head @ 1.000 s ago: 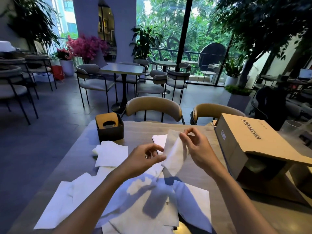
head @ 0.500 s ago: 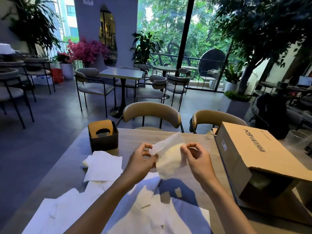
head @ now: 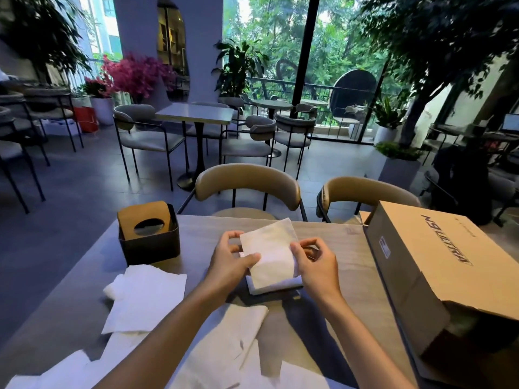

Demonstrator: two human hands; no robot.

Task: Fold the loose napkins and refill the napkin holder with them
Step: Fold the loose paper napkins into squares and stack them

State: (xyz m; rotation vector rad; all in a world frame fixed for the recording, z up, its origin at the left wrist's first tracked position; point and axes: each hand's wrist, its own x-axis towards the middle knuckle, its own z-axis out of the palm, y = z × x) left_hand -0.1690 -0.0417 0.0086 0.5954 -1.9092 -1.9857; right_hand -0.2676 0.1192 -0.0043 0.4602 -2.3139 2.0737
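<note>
Napkins (head: 269, 249): soft matt white paper. Napkin holder (head: 150, 242): dark matt body, tan lid. Table (head: 348, 248): pale wood-grain, smooth. Box (head: 438, 265): matt brown cardboard.

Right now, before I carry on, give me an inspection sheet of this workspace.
Surface: wooden table, partly in shadow.
Job's things: folded napkin held above a small stack; loose napkins near the left front; napkin holder at the far left.
Clutter: open cardboard box on the right.
Grippers: left hand and right hand pinch the napkin's side edges.
Cables: nothing seen.
Surroundings: tan chairs opposite, café tables, plants, windows.
</note>
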